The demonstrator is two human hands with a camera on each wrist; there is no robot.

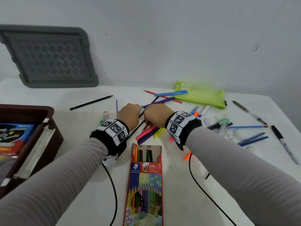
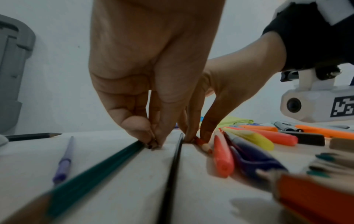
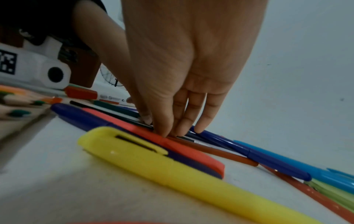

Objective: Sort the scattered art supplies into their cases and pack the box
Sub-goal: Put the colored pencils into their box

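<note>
Both hands meet over the pile of pens at the table's middle. My left hand (image 1: 130,114) (image 2: 153,143) pinches the end of a dark green pencil (image 2: 91,172) that lies on the table. Just right of it, my right hand (image 1: 155,116) (image 3: 165,134) has its fingertips down on a red-brown pencil (image 3: 214,151) (image 2: 203,144) and pinches its end. A black pencil (image 2: 175,163) lies between the two. The open Luna coloured pencil case (image 1: 145,181) sits in front of me with several pencils in it. A lime green pouch (image 1: 202,96) lies at the back right.
A brown box (image 1: 47,128) holding packs stands at the left; its grey lid (image 1: 48,57) leans on the wall. Yellow (image 3: 172,166), coral (image 3: 184,151) and navy markers lie by my right hand. More pens are scattered to the right, and a black pencil (image 1: 91,102) lies behind.
</note>
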